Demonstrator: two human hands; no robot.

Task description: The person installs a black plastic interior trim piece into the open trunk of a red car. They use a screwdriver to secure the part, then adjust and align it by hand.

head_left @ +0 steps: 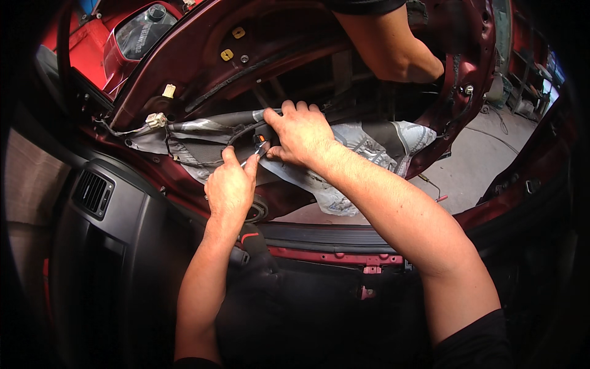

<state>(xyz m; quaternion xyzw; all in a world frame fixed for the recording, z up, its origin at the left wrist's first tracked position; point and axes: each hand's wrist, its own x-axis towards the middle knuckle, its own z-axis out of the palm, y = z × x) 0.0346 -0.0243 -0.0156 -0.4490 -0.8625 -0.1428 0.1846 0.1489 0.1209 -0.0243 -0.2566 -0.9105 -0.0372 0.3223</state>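
Note:
In front of me is a dark red car door (203, 61) with its inner side bare. A dark plastic part (264, 130) with a small orange mark lies against its lower middle. My right hand (304, 132) grips this part, fingers bent over its upper edge and thumb below. Close by on the left, my left hand (230, 184) pinches a small shiny metal piece (263, 149), whose tip touches the dark part near the orange mark. Its exact kind is hidden by my fingers. Crumpled, translucent plastic sheeting (344, 190) hangs beneath my right forearm.
Another person's arm (387, 46) reaches from above into the door opening. White connectors (156, 120) hang at the door's left. A side mirror (142, 34) stands beyond it. The dashboard with an air vent (93, 191) is on my left, the door sill (332, 255) below.

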